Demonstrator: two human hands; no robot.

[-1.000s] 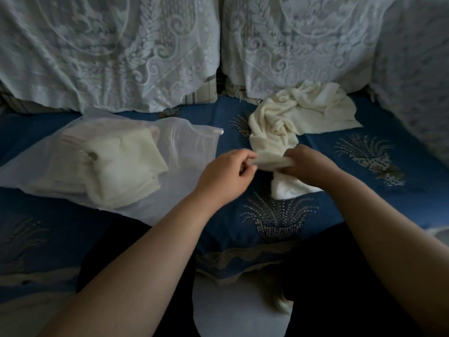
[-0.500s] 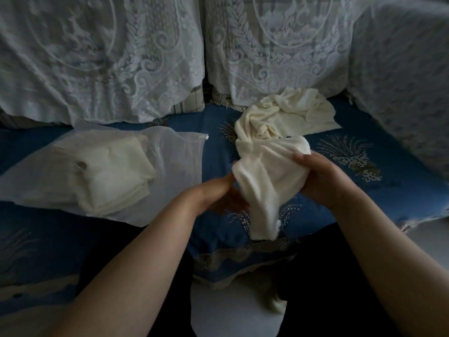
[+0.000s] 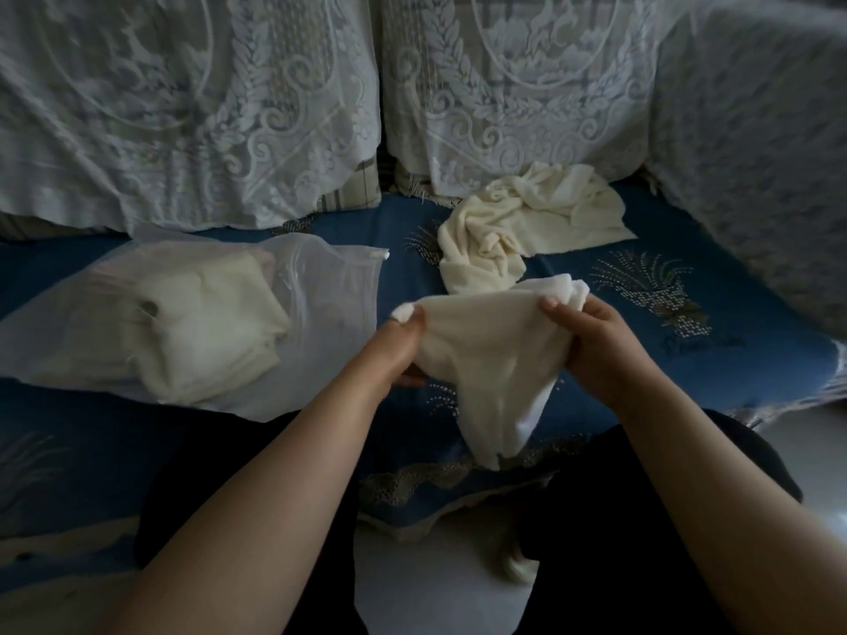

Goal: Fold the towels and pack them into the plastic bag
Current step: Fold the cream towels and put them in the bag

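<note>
A cream towel [image 3: 486, 359] hangs in the air between my hands, above the front of the blue sofa seat. My left hand [image 3: 396, 348] pinches its left corner. My right hand [image 3: 591, 343] grips the bunched right end. The lower part of the towel droops toward my lap. A clear plastic bag [image 3: 330, 286] lies flat on the seat to the left, its zip mouth facing right, with folded cream towels [image 3: 206, 327] inside. A crumpled pile of cream towels [image 3: 518, 222] rests at the back of the seat, behind my hands.
The blue patterned seat cover [image 3: 687, 323] runs across the view. White lace covers [image 3: 504, 84] drape the back cushions and the right armrest [image 3: 756, 153]. My dark-clad legs [image 3: 641, 520] are below, with pale floor [image 3: 435, 588] between them.
I lifted one towel off the pile. Both hands have since moved apart, stretching its top edge; my left hand now holds a corner. The view shifted slightly left.
</note>
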